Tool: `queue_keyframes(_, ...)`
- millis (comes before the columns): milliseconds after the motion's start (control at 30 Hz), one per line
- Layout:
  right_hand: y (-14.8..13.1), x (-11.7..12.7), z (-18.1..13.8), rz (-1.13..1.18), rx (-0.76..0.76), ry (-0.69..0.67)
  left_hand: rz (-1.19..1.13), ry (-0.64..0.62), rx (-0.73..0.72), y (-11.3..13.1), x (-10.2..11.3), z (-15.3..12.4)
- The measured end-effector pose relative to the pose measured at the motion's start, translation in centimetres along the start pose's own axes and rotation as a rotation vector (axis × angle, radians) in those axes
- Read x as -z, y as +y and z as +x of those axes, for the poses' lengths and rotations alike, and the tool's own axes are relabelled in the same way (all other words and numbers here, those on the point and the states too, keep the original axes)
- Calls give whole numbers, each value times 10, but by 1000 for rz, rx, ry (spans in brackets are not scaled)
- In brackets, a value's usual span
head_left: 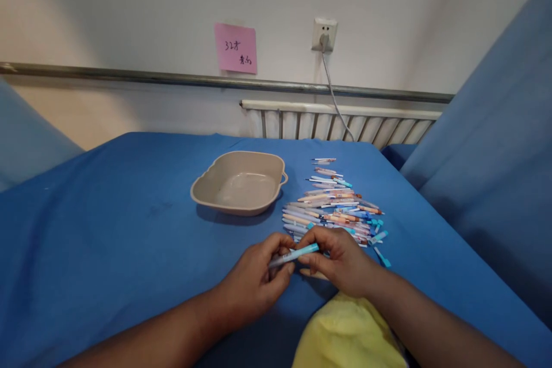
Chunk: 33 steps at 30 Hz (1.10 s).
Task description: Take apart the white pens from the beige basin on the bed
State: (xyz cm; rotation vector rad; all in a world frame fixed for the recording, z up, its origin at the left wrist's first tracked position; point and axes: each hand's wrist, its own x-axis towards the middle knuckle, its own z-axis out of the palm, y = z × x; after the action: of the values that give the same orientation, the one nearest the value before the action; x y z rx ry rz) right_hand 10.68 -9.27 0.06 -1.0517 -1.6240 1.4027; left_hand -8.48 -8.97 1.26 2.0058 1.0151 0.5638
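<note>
A pen (296,254) with a pale barrel and a light-blue end lies across the fingers of my left hand (263,273), which is closed around it. Close beside it, my right hand (334,256) is pinched at the pen's blue end; whatever sits between its fingertips is mostly hidden. Under that hand an orange-beige pen part (313,273) shows on the cloth. Just beyond both hands spreads a pile of pens and pen parts (323,215) in grey, orange, white and blue. Several loose light-blue pieces (379,237) lie at its right edge.
A beige plastic basin (239,207) stands left of the pile on the blue cloth (129,230). Yellow fabric (353,333) is at the front edge. Behind are a radiator (302,121), a metal rail (172,77), a plugged-in socket (324,34) and a pink note (236,49). Blue curtains (495,126) hang at the sides.
</note>
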Motion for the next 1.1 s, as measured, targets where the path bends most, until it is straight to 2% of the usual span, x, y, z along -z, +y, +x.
queue_keyframes(100, -1, 1, -1, -19, -27, -5, 26, 2, 8, 4, 0, -1)
queue_keyframes(333, -1, 4, -3, -145, 24, -26, 34, 19, 3, 5, 1, -1)
queue_keyframes(600, -5, 7, -2, -384, 158, 12, 22, 22, -18, 2, 3, 0)
queue_keyframes(700, -4, 7, -1, -400, 168, 24, 15, 21, -10, 0, 2, 1)
queue_keyframes(900, 1, 7, -2, -292, 79, 7, -28, 28, -3, -5, 1, 2)
queue_keyframes(1100, -3, 14, 2, -415, 208, 41, -62, 45, 33, -10, 4, 4)
